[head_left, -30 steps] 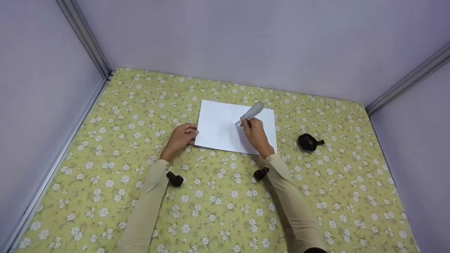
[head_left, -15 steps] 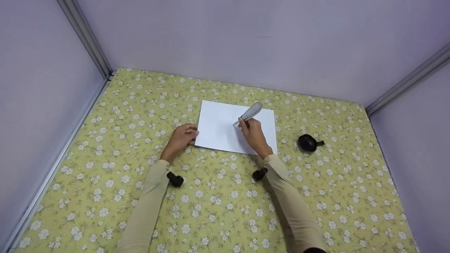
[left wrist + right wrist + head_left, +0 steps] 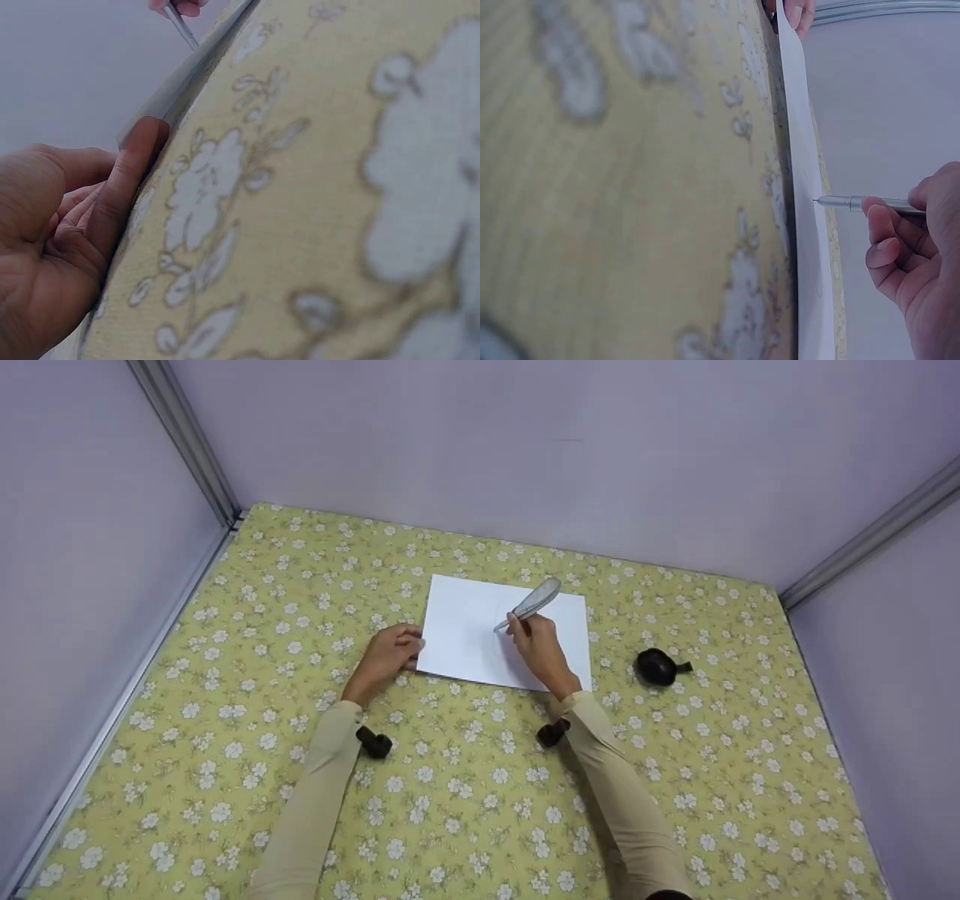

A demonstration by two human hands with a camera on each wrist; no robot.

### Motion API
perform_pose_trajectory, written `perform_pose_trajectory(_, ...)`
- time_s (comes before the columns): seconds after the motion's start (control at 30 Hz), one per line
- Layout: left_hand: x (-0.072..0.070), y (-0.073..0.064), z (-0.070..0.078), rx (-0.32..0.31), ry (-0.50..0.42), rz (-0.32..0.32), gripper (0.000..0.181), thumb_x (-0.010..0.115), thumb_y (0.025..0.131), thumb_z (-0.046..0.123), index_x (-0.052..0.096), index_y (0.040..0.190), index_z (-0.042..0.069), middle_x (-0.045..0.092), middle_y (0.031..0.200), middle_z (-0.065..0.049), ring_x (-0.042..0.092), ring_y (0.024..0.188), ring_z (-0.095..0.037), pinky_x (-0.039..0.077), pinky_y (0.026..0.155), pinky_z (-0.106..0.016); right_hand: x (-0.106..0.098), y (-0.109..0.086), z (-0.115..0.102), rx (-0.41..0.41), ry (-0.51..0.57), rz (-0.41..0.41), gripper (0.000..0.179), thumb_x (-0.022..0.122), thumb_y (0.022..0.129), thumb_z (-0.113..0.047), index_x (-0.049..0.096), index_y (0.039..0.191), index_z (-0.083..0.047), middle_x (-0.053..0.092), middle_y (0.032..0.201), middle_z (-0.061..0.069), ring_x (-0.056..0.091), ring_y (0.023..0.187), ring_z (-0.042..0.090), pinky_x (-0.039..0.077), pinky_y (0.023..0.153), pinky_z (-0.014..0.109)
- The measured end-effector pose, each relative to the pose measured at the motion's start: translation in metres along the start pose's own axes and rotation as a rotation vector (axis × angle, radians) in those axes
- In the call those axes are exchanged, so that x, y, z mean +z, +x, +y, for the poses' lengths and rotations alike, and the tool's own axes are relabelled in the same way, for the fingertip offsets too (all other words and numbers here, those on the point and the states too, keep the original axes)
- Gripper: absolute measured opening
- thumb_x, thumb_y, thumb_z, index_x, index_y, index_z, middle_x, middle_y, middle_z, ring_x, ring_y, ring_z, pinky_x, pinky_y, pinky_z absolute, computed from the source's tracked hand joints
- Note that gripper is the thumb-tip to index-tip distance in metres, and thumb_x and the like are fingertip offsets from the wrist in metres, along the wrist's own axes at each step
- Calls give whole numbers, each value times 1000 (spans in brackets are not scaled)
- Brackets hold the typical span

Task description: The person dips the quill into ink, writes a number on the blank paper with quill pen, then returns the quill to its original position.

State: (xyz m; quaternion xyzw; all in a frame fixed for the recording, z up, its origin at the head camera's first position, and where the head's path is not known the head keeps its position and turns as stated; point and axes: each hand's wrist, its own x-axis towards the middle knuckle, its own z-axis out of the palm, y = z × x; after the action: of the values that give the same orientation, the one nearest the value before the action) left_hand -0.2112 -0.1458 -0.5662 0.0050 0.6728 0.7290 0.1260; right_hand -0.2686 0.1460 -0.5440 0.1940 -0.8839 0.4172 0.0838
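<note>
A white sheet of paper (image 3: 457,622) lies on the flowered cloth. My left hand (image 3: 386,656) pinches its left edge, thumb above and fingers below, as the left wrist view shows. In my right hand (image 3: 541,652) is a pen (image 3: 538,598) with a grey feather-shaped top, gripped near its lower end. Its silver barrel (image 3: 853,203) slants down in the right wrist view, with the fine tip at the paper's surface. A faint curved line runs on the sheet beside the tip, partly hidden by the hand.
A small black cup-like object (image 3: 655,667) with a short stub stands right of the paper. Yellow flowered cloth (image 3: 450,810) covers the table. Pale walls (image 3: 480,457) close off the back and both sides. Each wrist carries a small black camera (image 3: 373,742).
My right hand and the pen tip have shifted slightly left and down across the paper. The left hand stays at the sheet's left edge, and the black object has not moved.
</note>
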Motion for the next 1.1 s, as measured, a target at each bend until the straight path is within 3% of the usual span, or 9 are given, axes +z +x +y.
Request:
perform_pose_trajectory(0.3, 0, 0, 0, -5, 17, 9, 38, 55, 110, 10, 54, 145, -3, 65, 118, -20, 57, 76, -14, 54, 69, -26, 1, -1, -1, -1, 20, 9, 35, 54, 112, -18, 74, 97, 6, 72, 83, 17, 63, 70, 19, 47, 62, 26)
perform_pose_trajectory(0.57, -1, 1, -1, -19, 83, 28, 37, 57, 110, 15, 57, 143, -1, 67, 121, -20, 63, 83, -15, 57, 73, -25, -2, -2, -5, -67, 50, 101, 31, 57, 110, -14, 74, 97, 8, 73, 84, 16, 64, 70, 20, 49, 64, 24)
perform_pose_trajectory(0.77, -1, 3, 0, -13, 89, 16, 39, 57, 110, 14, 56, 145, -1, 66, 124, -22, 62, 85, -16, 56, 74, -25, -15, -3, -2, -89, 36, 153, 25, 58, 109, -11, 72, 104, 9, 73, 87, 18, 68, 73, 23, 53, 66, 28)
perform_pose_trajectory(1.1, -1, 1, 2, -22, 103, 38, 39, 58, 109, 16, 57, 144, -1, 67, 122, -22, 60, 79, -13, 55, 70, -23, -41, -9, 8, -89, -9, 150, 19, 57, 109, -8, 69, 112, 6, 71, 95, 16, 68, 80, 23, 54, 70, 28)
